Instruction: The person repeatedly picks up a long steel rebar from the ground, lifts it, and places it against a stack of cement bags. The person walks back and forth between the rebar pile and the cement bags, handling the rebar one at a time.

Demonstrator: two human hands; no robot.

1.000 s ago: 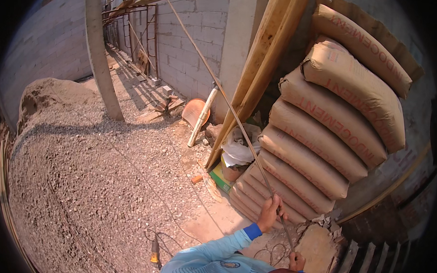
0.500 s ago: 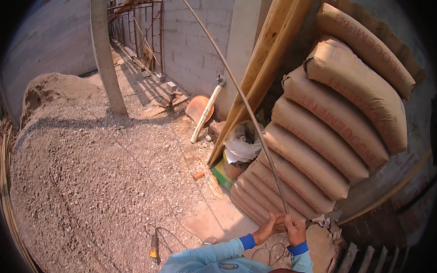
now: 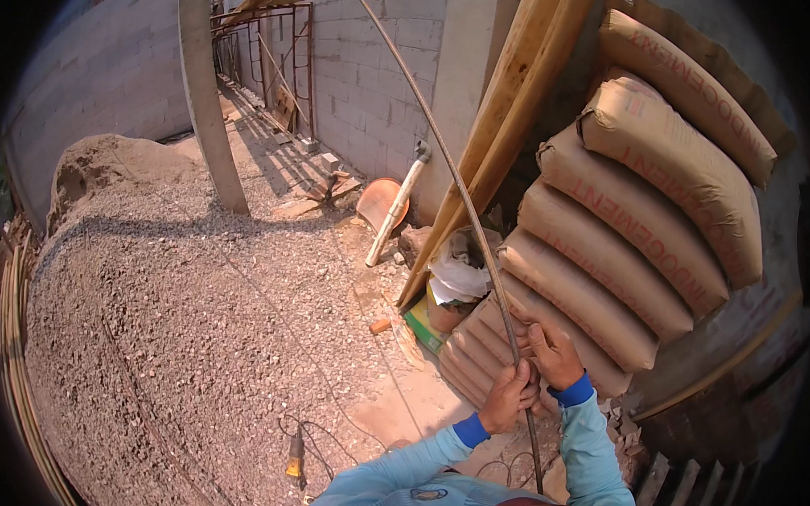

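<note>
A long, thin, brownish steel rod (image 3: 463, 190) slants from the top of the view down to my body and bows slightly. My left hand (image 3: 505, 401) is closed around its lower part, fingers curled at the rod. Just above and to the right, my right hand (image 3: 556, 357) is closed against the same rod, thumb pointing up; its fingertips are partly hidden. Below both hands, the rod's lower end runs on in front of my shirt. Right behind my hands rises a stack of brown paper cement bags (image 3: 592, 255).
Gravel (image 3: 203, 331) covers the ground to the left, with a yellow-and-black power tool (image 3: 294, 458) and its cord on it. Wooden planks (image 3: 499, 134) lean beside the bags. Farther off are an orange basin (image 3: 382, 203), a white pipe (image 3: 395, 213) and a concrete post (image 3: 208, 108).
Both hands have moved up from the rod's lower end, my right hand now above my left. More rod now extends below them. The view has shifted slightly.
</note>
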